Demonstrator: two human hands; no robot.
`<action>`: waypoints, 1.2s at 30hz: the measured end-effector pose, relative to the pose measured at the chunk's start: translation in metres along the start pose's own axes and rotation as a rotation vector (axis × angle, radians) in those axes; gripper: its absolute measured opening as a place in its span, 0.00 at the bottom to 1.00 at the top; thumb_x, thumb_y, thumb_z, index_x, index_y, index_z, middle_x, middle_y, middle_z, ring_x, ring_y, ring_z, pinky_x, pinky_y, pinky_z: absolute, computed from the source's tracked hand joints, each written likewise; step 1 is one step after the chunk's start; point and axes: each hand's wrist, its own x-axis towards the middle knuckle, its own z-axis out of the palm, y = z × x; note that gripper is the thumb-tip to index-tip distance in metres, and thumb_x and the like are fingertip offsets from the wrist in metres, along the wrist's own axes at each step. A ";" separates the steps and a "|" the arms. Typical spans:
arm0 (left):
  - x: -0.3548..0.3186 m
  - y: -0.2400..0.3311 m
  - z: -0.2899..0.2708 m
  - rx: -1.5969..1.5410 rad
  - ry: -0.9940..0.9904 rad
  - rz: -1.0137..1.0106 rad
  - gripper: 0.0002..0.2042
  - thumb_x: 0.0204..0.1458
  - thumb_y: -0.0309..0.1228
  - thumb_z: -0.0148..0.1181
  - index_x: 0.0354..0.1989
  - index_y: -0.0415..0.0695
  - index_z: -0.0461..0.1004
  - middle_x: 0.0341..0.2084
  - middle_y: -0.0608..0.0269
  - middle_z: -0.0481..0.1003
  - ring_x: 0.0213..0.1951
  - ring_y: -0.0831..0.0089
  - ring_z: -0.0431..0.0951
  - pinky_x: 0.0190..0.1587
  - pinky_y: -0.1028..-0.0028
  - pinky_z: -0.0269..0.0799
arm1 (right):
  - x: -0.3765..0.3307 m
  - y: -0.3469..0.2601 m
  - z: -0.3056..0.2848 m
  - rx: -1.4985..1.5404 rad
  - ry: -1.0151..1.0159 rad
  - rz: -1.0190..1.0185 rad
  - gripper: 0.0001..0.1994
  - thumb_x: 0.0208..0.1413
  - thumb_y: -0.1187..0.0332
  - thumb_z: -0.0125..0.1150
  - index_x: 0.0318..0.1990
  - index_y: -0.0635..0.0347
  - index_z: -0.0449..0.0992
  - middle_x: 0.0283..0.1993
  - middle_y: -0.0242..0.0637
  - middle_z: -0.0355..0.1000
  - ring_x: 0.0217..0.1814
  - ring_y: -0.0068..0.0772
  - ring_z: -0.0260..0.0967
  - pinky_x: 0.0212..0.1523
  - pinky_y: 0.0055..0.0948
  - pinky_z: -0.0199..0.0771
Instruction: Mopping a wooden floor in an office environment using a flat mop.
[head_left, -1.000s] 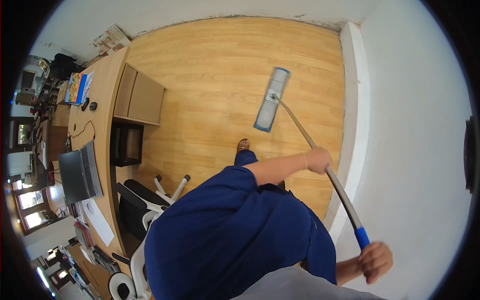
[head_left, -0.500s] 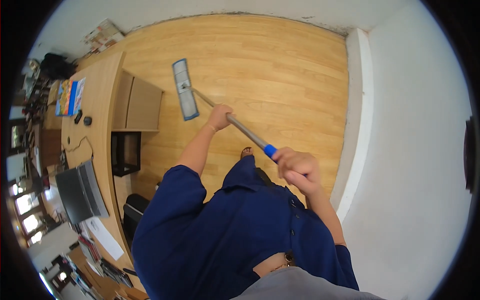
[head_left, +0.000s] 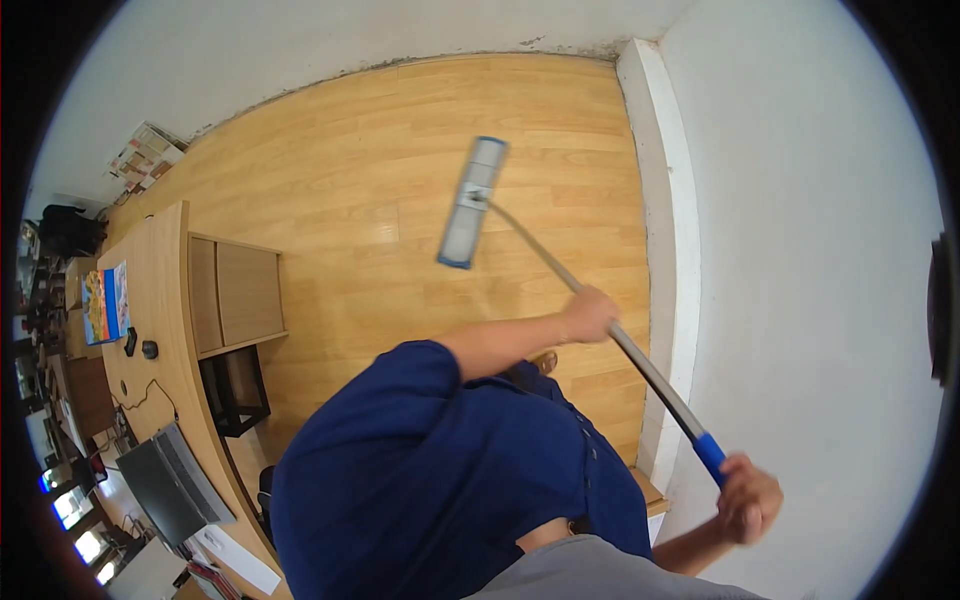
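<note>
Both hands were clenched on the mop handle (head_left: pixel 640 362) — our left hand (head_left: pixel 590 315) midway up the shaft, our right hand (head_left: pixel 748 497) near its blue end by the white wall (head_left: pixel 800 250). From them the handle ran far and left to the flat mop head (head_left: pixel 472 202), which lay on the wooden floor (head_left: pixel 350 230) — closer to the left hand.

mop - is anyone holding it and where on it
Yes, both hands hold the flat mop by its long handle: the left hand grips mid-shaft, the right hand grips the top end just past the blue grip.
</note>
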 end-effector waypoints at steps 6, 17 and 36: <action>0.113 0.027 0.060 -0.017 -0.300 0.178 0.03 0.33 0.34 0.61 0.16 0.50 0.75 0.17 0.58 0.73 0.27 0.58 0.75 0.30 0.61 0.67 | -0.021 0.015 0.004 -0.301 0.389 -0.210 0.21 0.53 0.60 0.56 0.14 0.54 0.55 0.12 0.28 0.50 0.21 0.26 0.52 0.31 0.34 0.64; 0.209 -0.042 -0.004 0.006 -0.207 0.072 0.03 0.28 0.30 0.60 0.15 0.48 0.74 0.15 0.55 0.72 0.24 0.54 0.73 0.27 0.60 0.67 | 0.116 0.079 -0.080 0.072 0.330 -0.360 0.18 0.56 0.66 0.51 0.15 0.52 0.55 0.10 0.26 0.50 0.17 0.22 0.52 0.21 0.23 0.59; -0.052 -0.448 -0.377 0.512 0.357 -0.776 0.12 0.36 0.36 0.60 0.11 0.44 0.68 0.16 0.53 0.70 0.26 0.54 0.72 0.32 0.60 0.67 | 0.503 0.325 0.279 0.496 -0.632 0.076 0.20 0.46 0.82 0.58 0.12 0.60 0.53 0.13 0.34 0.57 0.16 0.29 0.55 0.19 0.27 0.54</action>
